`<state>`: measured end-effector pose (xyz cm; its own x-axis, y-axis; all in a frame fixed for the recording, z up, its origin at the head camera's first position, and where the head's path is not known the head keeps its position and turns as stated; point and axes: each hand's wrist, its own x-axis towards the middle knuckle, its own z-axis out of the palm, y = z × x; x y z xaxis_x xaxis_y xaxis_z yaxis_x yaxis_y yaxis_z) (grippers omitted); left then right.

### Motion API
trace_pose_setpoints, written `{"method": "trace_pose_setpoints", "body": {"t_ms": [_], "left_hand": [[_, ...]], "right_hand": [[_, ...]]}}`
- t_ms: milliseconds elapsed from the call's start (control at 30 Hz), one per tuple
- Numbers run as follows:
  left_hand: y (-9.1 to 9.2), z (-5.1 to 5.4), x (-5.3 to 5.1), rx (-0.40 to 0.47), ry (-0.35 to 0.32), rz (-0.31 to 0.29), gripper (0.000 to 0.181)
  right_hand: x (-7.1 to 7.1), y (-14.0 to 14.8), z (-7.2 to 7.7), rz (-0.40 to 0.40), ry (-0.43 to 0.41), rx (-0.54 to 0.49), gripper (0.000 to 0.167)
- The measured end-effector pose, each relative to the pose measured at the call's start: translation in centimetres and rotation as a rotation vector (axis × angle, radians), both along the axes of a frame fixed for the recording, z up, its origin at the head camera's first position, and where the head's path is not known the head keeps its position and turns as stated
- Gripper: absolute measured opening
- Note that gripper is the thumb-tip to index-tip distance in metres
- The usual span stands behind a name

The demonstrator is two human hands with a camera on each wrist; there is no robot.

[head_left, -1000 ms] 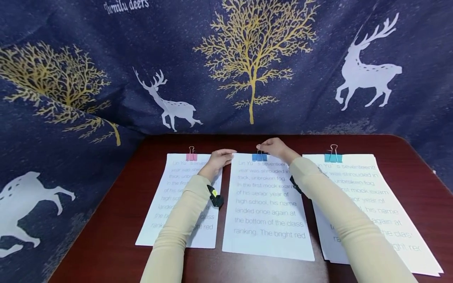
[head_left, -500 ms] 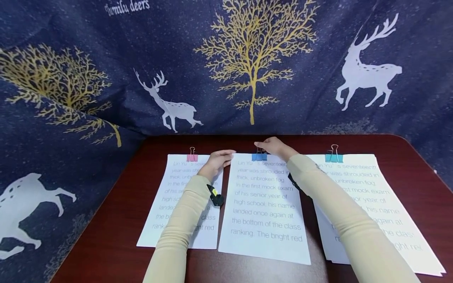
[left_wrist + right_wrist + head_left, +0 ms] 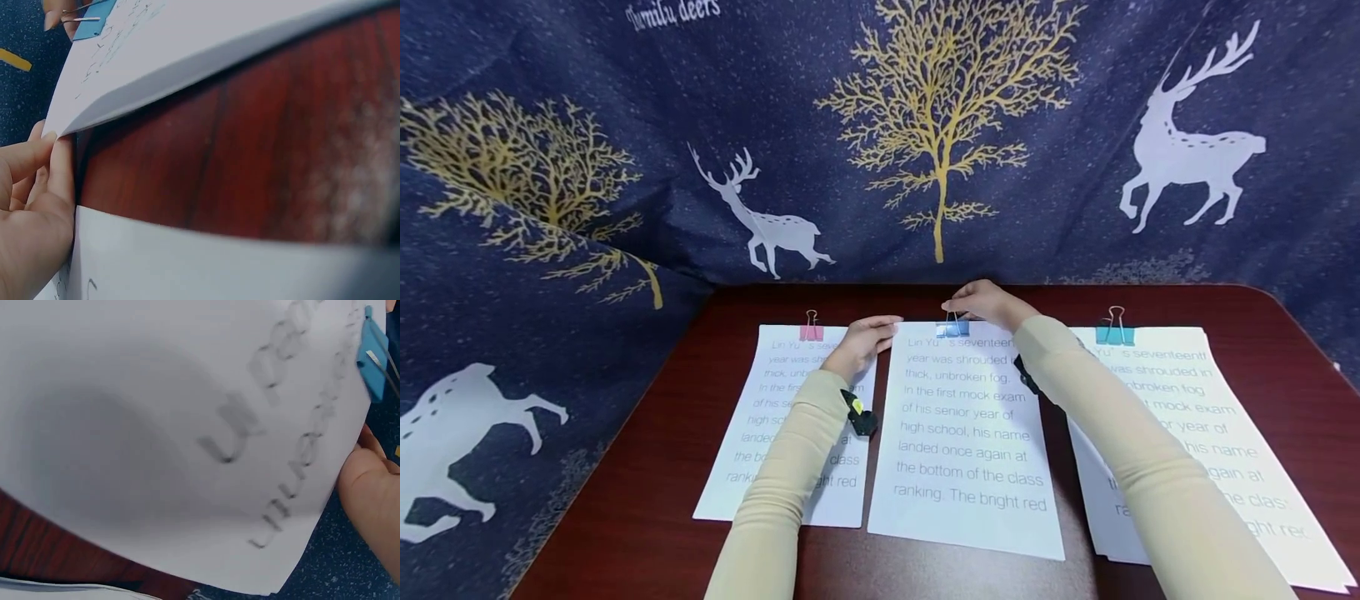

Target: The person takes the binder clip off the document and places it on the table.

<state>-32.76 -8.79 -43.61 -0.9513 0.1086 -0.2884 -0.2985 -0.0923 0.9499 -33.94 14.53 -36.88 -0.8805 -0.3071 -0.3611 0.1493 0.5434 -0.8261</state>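
In the head view, a printed paper stack point(image 3: 966, 450) lies in the middle with a blue binder clip point(image 3: 952, 329) on its top edge. My left hand point(image 3: 863, 340) pinches the top left corner of this stack between thumb and fingers; the left wrist view shows the hand point(image 3: 34, 194) at that corner, with the paper edge lifted off the table. My right hand point(image 3: 988, 302) holds the clip's wire handles at the top edge. Some of its fingers are hidden behind the paper in the right wrist view, where the clip point(image 3: 373, 356) shows above the hand point(image 3: 372, 494).
To the left lies another stack point(image 3: 748, 417) with a pink binder clip point(image 3: 811, 332). A third stack point(image 3: 1202, 433) with a teal binder clip point(image 3: 1115, 335) lies to the right, partly under my right sleeve. The dark red table point(image 3: 647, 467) ends at a blue patterned cloth point(image 3: 1030, 225).
The middle stack's lower edge has shifted slightly left, then partly back. Its top edge and clip have risen a little with my right hand. My left hand keeps its hold on the corner.
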Motion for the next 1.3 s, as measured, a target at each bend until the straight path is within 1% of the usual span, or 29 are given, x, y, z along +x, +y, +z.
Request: {"method": "trace_pose_setpoints", "body": {"t_ms": [133,267,367,500,700,833,1000,1067,1200,1300], "left_hand": [[-0.2,0.1,0.0,0.026,-0.007,0.012,0.03],[-0.2,0.3,0.1,0.033,-0.019,-0.002,0.033],[-0.2,0.3,0.1,0.031,-0.029,-0.019,0.035],[0.0,0.2,0.0,0.028,-0.024,-0.036,0.036],[0.1,-0.3,-0.1,0.017,-0.015,-0.031,0.034],[0.1,-0.4,0.0,0.012,0.0,-0.037,0.032],[0.2,-0.4,0.0,-0.001,0.005,-0.053,0.032],[0.1,-0.3,0.0,-0.006,-0.004,-0.056,0.032],[-0.2,0.0,0.1,-0.014,-0.018,-0.056,0.033],[-0.5,0.1,0.0,-0.006,-0.02,-0.055,0.033]], "right_hand": [[0.0,0.3,0.0,0.0,-0.016,-0.018,0.049],[-0.1,0.5,0.0,-0.001,-0.058,-0.048,0.056],[-0.1,0.7,0.1,0.008,-0.081,-0.085,0.059],[-0.2,1.0,0.1,0.017,-0.104,-0.124,0.056],[-0.5,1.3,-0.3,0.015,-0.142,-0.165,0.054],[-0.3,1.4,-0.5,0.018,-0.155,-0.174,0.05],[-0.3,1.5,-0.6,0.018,-0.15,-0.172,0.051],[-0.3,1.4,-0.7,0.015,-0.143,-0.176,0.051],[-0.3,1.1,-0.5,0.019,-0.102,-0.169,0.048],[-0.3,0.9,-0.2,0.011,-0.068,-0.136,0.046]]}}
